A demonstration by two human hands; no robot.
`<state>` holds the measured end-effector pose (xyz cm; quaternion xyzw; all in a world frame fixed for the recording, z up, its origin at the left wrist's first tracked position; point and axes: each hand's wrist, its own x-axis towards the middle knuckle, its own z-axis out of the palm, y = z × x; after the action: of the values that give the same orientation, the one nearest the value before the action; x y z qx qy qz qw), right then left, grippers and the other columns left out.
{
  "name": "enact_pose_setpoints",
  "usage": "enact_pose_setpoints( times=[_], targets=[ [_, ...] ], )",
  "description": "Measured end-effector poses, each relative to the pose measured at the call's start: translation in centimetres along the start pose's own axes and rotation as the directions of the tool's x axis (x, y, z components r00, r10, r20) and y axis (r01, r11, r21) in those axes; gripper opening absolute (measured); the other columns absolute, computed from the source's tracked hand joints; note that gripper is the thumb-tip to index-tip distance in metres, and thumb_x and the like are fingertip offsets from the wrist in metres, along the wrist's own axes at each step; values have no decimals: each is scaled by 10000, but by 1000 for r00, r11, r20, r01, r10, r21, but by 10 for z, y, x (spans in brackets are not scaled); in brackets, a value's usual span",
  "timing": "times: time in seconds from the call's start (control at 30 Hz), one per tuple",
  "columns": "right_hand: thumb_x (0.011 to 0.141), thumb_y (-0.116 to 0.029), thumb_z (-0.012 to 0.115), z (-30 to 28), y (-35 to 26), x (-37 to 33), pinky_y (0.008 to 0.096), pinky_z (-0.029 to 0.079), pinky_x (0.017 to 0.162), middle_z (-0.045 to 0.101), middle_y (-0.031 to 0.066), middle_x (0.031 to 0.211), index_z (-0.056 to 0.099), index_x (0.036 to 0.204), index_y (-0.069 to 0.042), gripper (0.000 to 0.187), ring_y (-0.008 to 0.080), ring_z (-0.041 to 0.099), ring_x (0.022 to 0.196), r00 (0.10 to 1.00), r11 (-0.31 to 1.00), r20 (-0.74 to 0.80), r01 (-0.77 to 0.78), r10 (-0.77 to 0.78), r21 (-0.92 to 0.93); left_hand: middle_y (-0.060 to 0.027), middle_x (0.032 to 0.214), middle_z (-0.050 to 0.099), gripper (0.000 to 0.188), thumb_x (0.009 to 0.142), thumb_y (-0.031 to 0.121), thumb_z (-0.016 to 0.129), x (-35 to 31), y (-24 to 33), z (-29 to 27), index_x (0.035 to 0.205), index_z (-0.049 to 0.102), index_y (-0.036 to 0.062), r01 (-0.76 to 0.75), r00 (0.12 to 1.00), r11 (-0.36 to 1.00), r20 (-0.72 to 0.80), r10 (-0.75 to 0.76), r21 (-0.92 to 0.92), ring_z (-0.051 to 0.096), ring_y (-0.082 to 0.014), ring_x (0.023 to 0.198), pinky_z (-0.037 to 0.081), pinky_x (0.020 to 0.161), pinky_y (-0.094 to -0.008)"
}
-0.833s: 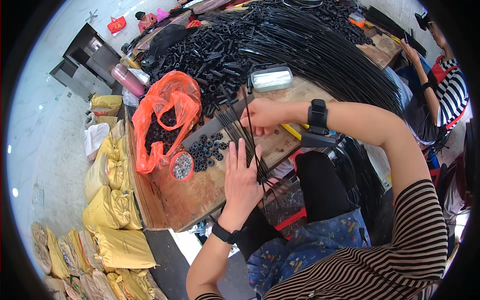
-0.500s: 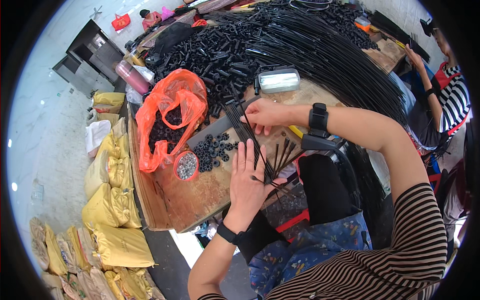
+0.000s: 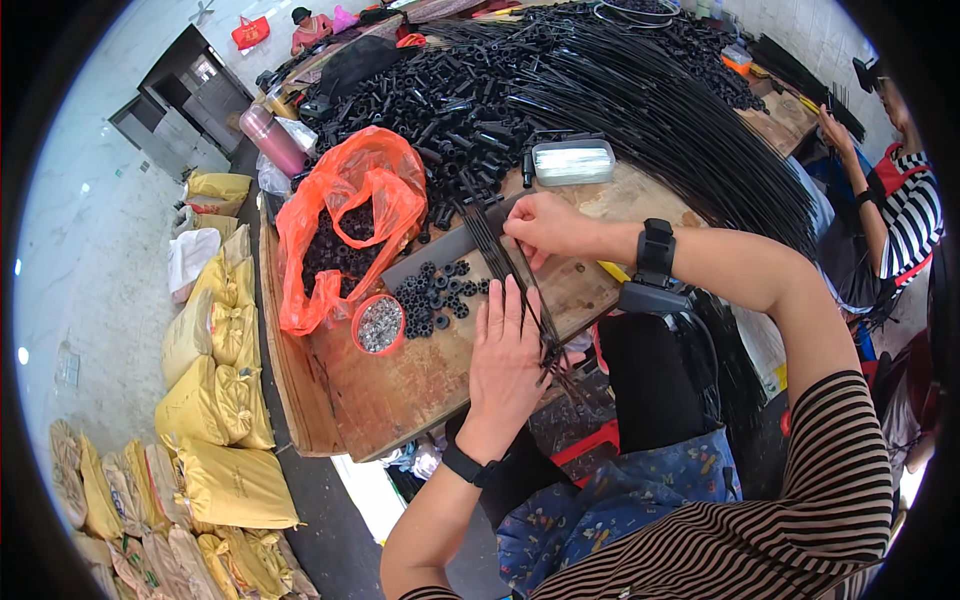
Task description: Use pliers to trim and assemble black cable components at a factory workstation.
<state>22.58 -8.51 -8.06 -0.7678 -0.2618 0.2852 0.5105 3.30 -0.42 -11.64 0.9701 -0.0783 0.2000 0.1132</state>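
Observation:
A bundle of thin black rods [image 3: 487, 243] lies slantwise over the table, from a grey strip [image 3: 425, 258] down past the near edge. My left hand [image 3: 508, 365] rests across its lower part with fingers stretched out; the thumb side is partly hidden by rods. By the upper part of the bundle, my right hand [image 3: 545, 228] is closed in a pinch, apparently on one thin black rod, though the fingertips partly hide it. Small black ring-like parts [image 3: 437, 298] lie left of the rods, beside a red-rimmed tub [image 3: 379, 325] of small shiny pieces.
An orange plastic bag [image 3: 300, 270] of black parts sits on the left. Behind are heaped black tubes [image 3: 400, 110], a clear box [image 3: 573, 162] and a large spread of long rods [image 3: 680, 120]. Yellow sacks [image 3: 235, 480] line the floor. A person [image 3: 890, 200] is at the right.
Rods that fanned out to the right beside my left hand now lie closer along the bundle. My right hand has moved slightly right, and the view has shifted a little.

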Motion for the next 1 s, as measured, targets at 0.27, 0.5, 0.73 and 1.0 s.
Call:
enact_pose_setpoints(
  times=[0.27,0.5,0.73,1.0],
  targets=[
    [873,-288,651,-14,0,6,213,453,463,619,20,709,648,856,-21,268,87,581,582,985,994,142,-101,93,50,-267,1386,410,927,785,604,590,3,3,-3,1378,361,-71,-7,1000,999,-18,8,44,329,-400,1346,265,1106,-479],
    [858,-243,668,-13,7,14,187,427,466,629,2,714,655,798,-50,202,57,568,580,978,1000,208,-26,29,-17,-269,1419,364,963,679,508,754,2,3,-3,1361,383,-61,16,999,1000,-29,-16,-28,285,-449,1356,272,1100,-498],
    [850,-277,693,-11,3,11,215,488,490,630,29,716,640,847,-21,262,91,579,555,980,997,191,-68,61,30,-252,1437,352,906,672,508,746,2,5,-6,1381,423,45,3,1000,1000,0,-3,27,285,-430,1361,291,1092,-491],
    [836,-254,693,-12,-10,5,315,498,592,648,79,687,662,876,-28,232,163,631,641,904,748,-46,322,-425,-581,-207,1454,344,904,695,551,695,0,5,-4,1405,399,76,41,999,994,-36,-37,102,301,-406,1351,289,1100,-458]
  ],
)
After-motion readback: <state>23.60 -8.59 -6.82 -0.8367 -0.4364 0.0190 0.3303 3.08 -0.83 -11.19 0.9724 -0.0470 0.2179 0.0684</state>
